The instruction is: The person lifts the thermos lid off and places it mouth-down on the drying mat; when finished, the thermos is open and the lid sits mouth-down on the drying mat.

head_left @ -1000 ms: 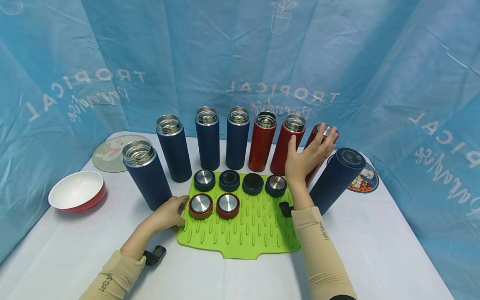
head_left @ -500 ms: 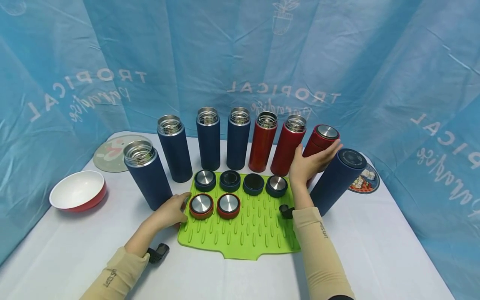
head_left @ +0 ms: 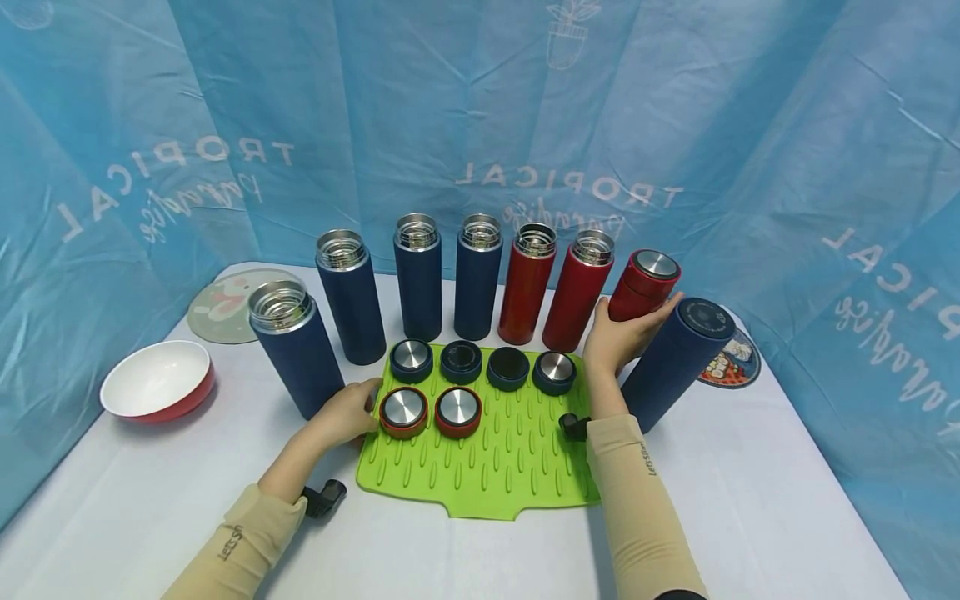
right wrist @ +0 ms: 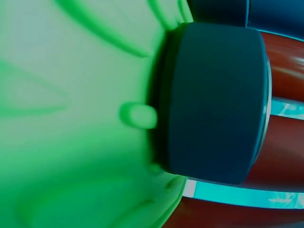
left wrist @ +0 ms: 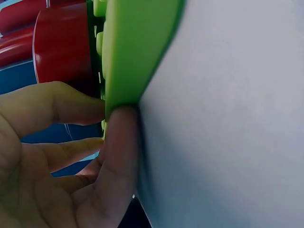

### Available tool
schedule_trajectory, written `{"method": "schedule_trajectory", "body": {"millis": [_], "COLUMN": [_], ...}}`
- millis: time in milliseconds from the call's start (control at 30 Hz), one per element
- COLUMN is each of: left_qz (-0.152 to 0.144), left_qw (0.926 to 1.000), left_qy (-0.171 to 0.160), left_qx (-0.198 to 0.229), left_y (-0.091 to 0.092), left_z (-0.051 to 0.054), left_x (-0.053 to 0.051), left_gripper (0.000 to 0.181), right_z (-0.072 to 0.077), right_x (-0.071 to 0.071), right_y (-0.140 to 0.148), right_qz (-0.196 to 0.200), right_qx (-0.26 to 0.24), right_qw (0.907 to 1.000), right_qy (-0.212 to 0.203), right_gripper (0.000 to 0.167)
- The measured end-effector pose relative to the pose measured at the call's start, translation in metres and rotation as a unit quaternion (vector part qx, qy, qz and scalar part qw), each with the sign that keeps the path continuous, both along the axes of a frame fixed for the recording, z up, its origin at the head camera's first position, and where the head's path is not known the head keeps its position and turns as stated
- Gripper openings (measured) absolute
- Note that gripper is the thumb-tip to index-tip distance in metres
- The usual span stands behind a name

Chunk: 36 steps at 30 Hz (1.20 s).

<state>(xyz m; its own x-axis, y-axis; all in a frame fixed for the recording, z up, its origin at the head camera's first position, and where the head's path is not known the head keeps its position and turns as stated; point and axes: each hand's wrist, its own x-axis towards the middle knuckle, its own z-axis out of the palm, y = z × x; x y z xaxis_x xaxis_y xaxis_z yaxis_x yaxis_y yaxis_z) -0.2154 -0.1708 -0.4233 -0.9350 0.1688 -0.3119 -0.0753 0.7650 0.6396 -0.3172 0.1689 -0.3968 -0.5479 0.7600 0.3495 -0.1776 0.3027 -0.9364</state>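
Note:
My left hand [head_left: 345, 415] pinches the left edge of the green drying mat [head_left: 487, 467]; in the left wrist view the thumb and a finger meet at that edge. On the mat stand several dark blue bottle lids [head_left: 507, 369] and two red-rimmed lids [head_left: 458, 412]. At the back right, my right hand [head_left: 621, 337] grips a lidded red thermos bottle [head_left: 643, 287], thumb on its left and fingers on its right. The hand hides the bottle's lower part. In the right wrist view one blue lid [right wrist: 216, 102] fills the middle, and the hand does not show.
Several lidless blue bottles [head_left: 348, 308] and two lidless red bottles [head_left: 577, 292] stand in an arc behind the mat. A capped blue bottle [head_left: 671, 367] stands right of my hand. At left are a red-and-white bowl [head_left: 157, 379] and a round placemat [head_left: 240, 304].
My right hand has come down from near the red bottle's lid to its body and now grips it. The left hand stays at the mat's edge, its forearm shifted slightly right.

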Motion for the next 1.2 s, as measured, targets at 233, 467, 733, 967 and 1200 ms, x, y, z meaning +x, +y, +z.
{"method": "schedule_trajectory", "body": {"millis": [233,467,733,967,1200], "left_qz": [0.003,0.001,0.002,0.000,0.002], "left_qw": [0.9999,0.9999,0.9998,0.9999,0.9999], "left_qy": [-0.007,-0.010,-0.011,-0.008,-0.012], "left_qx": [0.012,0.011,0.013,0.015,0.012], "left_y": [0.001,0.003,0.000,0.001,0.002], "left_z": [0.000,0.000,0.001,0.002,0.003], "left_x": [-0.002,-0.003,-0.002,0.000,0.000], "left_gripper": [0.069,0.069,0.069,0.068,0.069], "right_z": [-0.003,0.000,0.022,0.039,0.051], "right_x": [0.000,0.007,0.024,0.054,0.077], "right_y": [0.002,-0.004,-0.021,-0.035,-0.038], "right_qz": [-0.007,-0.020,0.025,0.121,0.166], "right_qx": [0.005,0.039,0.111,0.198,0.277], "right_qw": [0.9999,0.9988,0.9886,0.9613,0.9316], "right_qy": [0.013,0.022,0.099,0.150,0.168], "right_gripper": [0.092,0.089,0.087,0.085,0.088]}}
